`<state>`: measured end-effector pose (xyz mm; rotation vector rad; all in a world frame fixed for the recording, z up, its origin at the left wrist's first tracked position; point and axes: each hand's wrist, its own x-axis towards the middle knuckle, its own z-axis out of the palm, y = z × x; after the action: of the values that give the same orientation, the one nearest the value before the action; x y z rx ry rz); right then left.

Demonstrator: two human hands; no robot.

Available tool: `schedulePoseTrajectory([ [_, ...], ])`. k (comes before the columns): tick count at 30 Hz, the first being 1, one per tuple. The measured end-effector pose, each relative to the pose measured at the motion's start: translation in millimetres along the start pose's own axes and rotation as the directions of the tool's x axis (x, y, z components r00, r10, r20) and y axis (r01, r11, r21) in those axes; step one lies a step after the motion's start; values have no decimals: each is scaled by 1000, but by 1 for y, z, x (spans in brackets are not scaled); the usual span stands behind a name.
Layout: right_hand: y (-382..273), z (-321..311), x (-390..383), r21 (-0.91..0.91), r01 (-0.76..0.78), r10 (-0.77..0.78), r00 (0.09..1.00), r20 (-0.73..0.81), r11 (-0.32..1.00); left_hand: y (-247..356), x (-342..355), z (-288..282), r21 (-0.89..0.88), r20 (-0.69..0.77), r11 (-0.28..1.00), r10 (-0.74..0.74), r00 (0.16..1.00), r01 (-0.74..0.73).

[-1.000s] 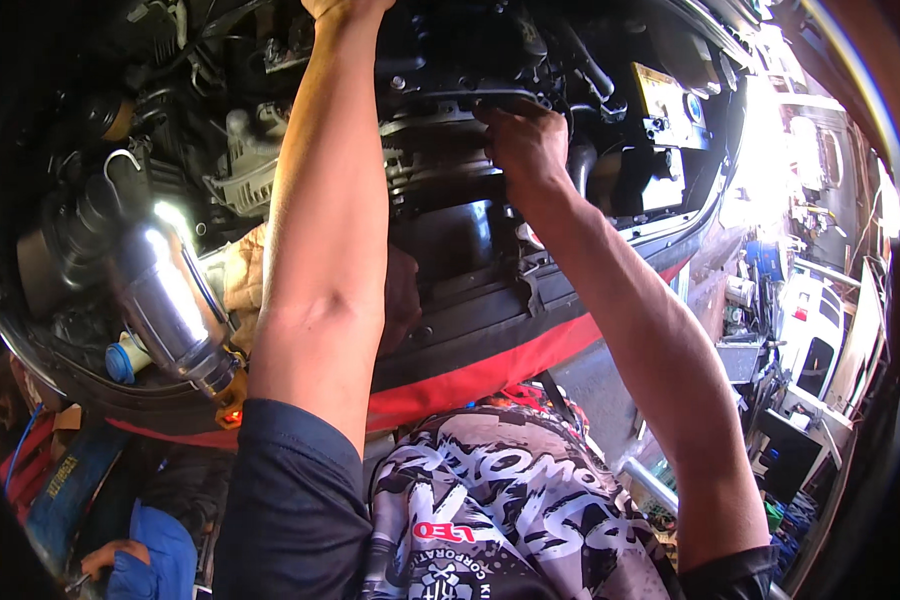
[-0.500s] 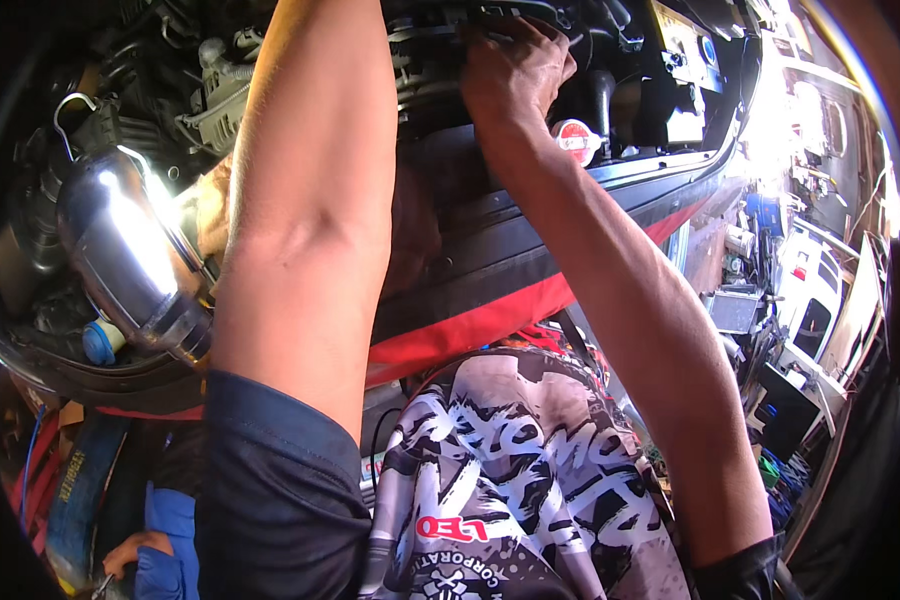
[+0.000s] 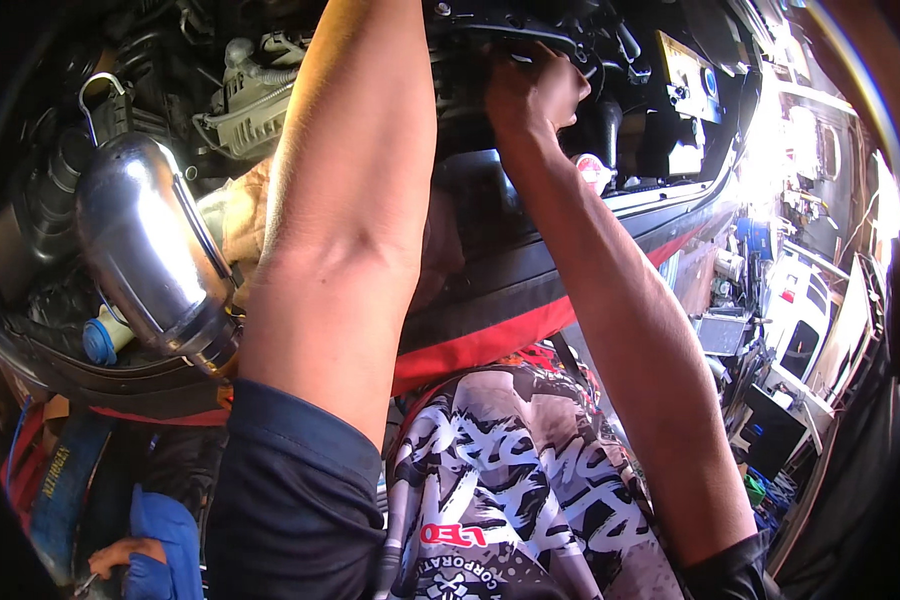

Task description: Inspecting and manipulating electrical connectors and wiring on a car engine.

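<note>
Compared with half a second ago, I have the right hand [image 3: 538, 95] lower in my view, and the engine bay [image 3: 465, 105] has slid down along with it. The right forearm [image 3: 610, 270] now hides more of the red-and-white cap [image 3: 592, 170] just behind the hand on its right. The left forearm [image 3: 345, 210] has come further right, and the left hand lies past the top edge, so I cannot tell whether it is open or gripping. The right hand is slightly blurred, its fingers curled in toward the palm; I cannot tell what, if anything, they grip. A thin bright sliver [image 3: 521, 57] shows at those fingers, its short visible length slanting from far left to near right; where it ends under the hand is hidden. Just beyond the same fingers lies a dark rail [image 3: 515, 32], its long axis running crosswise in a slight bow, with the right end dipping nearer the body. Well to the right hand's left, past the left forearm, a shiny metal lamp [image 3: 140, 235] leans lengthwise, hook end pointing away and left, narrow neck pointing back toward the body and right.
</note>
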<state>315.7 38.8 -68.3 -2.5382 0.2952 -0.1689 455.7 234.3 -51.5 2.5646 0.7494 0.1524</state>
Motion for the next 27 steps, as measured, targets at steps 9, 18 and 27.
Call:
schedulePoseTrajectory([
  [9, 19, 8, 10, -12, 7, -8, 999, -43, 1000, 3, 4, 1, -13, -5, 1000, 10, 1000, -10],
  [18, 10, 2, 9, -18, -45, 45, 999, 15, 999, 2, 3, 0, -21, 51, 1000, 20, 998, -19],
  [27, 38, 6, 26, 212, -14, 26, 998, -55, 977, 9, 8, 13, -34, -65, 996, 82, 995, -84],
])
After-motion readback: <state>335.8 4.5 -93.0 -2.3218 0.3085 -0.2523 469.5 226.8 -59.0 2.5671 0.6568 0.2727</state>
